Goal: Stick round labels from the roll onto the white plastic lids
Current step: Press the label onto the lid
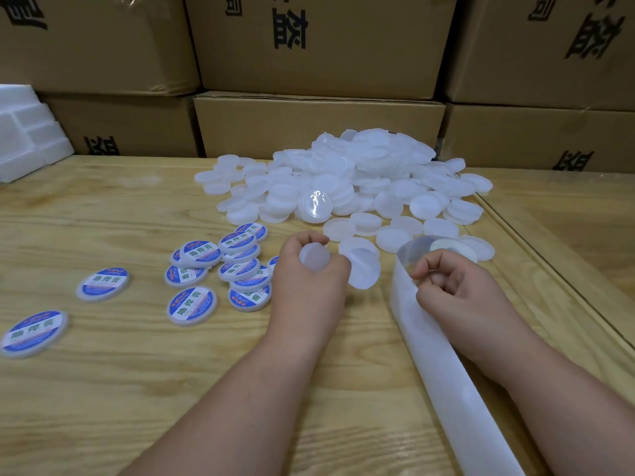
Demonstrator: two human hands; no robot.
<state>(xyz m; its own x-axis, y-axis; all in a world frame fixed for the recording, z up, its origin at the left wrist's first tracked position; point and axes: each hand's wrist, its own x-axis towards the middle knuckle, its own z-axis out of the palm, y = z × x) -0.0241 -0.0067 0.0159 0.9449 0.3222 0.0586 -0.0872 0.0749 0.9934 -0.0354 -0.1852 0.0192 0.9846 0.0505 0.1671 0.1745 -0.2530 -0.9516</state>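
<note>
The blank lid [313, 257] you need sits gripped in your left hand [309, 269], fingers curled round its rim, flat face up toward you, just above the desk [103, 389]. The label strip [443, 338] runs from the near right edge away toward the lid pile [360, 180], its long axis nearly in line with your right forearm. Your right hand [453, 286] is on it, to the right of the lid, fingers pinched together at the strip's far end; whether a label is lifted, I cannot tell. Finished lids [220, 269] lie left.
</note>
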